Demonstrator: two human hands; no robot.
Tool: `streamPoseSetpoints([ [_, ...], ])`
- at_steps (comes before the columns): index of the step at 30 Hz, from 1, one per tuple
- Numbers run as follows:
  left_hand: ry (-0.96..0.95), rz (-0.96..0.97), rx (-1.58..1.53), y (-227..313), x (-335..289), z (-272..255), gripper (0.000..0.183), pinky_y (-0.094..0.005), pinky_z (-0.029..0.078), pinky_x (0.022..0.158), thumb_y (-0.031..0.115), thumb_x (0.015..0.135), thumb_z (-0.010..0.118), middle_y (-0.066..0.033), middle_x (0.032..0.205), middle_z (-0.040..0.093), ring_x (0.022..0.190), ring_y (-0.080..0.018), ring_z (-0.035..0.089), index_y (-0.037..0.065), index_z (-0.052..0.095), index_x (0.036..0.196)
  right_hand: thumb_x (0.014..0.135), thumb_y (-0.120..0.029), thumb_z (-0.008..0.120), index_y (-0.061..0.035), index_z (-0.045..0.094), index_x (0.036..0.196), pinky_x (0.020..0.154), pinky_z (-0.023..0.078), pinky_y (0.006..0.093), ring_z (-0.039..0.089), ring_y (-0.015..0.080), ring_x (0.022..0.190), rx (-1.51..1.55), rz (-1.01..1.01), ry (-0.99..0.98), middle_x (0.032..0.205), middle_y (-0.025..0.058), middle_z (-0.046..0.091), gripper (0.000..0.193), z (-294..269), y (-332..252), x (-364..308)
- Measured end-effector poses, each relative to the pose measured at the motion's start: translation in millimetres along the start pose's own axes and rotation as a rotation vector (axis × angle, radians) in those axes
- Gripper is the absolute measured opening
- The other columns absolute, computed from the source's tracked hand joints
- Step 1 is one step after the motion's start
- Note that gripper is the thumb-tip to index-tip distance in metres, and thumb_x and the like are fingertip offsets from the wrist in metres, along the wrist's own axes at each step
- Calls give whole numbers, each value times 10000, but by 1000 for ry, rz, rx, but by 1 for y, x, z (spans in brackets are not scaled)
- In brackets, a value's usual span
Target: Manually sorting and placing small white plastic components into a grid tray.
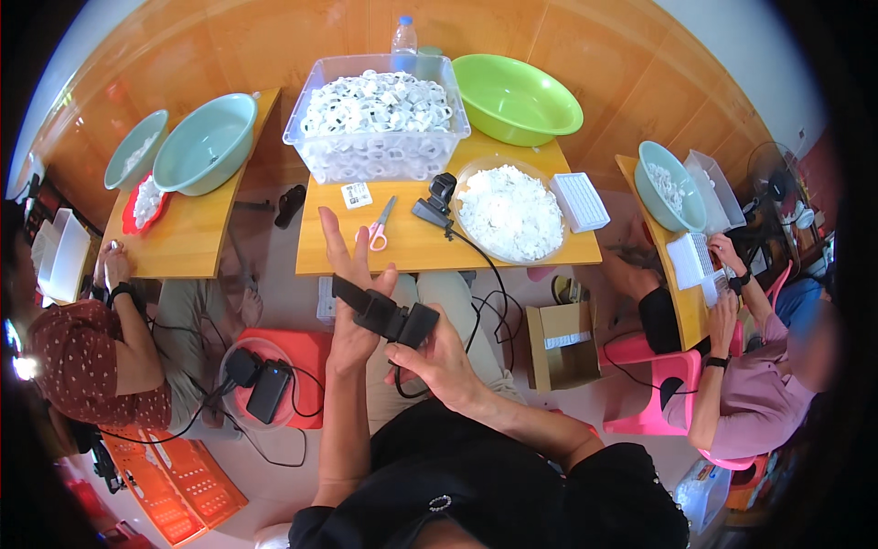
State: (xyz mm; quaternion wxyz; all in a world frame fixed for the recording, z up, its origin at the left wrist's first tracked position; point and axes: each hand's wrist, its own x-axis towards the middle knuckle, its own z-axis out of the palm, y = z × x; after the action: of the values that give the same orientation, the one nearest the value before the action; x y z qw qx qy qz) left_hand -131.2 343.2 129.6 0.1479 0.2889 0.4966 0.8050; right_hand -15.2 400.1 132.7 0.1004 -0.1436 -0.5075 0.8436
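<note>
My left hand (350,306) is raised in front of the table's near edge, its fingers stretched out and spread. Around it runs a black strap (349,295) with a small dark block-shaped device (402,325) on it. My right hand (444,361) grips the strap's device end, thumb and fingers closed beside my left palm. A black cable hangs below. On the table just beyond lie pink-handled scissors (380,230) and a second black strapped device (435,207) with a cable. A small white printed card (357,195) lies near the scissors.
The wooden table (315,252) carries a clear tub (384,160) of white ring-shaped parts, a green basin (517,105), a bowl of white pieces (509,212) and a white rack (579,203). A cardboard box (555,361) stands on the floor. People work at tables on both sides.
</note>
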Motion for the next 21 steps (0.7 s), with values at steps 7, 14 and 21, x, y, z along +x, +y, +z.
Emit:
streamPoseSetpoints([
  [7,75,180,667,-10,15,-3,1014,-464,304,1009,273,715,713,-187,1467,6,1351,-350,76,112,20,1437,817,-95,633,-15,339,1010,588,569,317,559,151,811,-18,16,18,954,85,455,361,-3,11,0],
  [14,359,-172,-107,-4,40,18,740,-406,341,989,453,879,507,-216,1388,198,1261,-363,306,-7,186,1363,801,-45,643,-2,329,1065,553,539,284,598,162,687,-62,-43,-2,936,101,494,413,2,8,0],
  [21,317,-220,-39,-15,60,7,389,-356,510,748,314,957,391,-163,990,569,862,-258,604,-24,492,1121,788,-77,680,-5,342,1060,521,475,251,600,135,658,-257,47,-35,842,91,556,439,4,20,-7],
])
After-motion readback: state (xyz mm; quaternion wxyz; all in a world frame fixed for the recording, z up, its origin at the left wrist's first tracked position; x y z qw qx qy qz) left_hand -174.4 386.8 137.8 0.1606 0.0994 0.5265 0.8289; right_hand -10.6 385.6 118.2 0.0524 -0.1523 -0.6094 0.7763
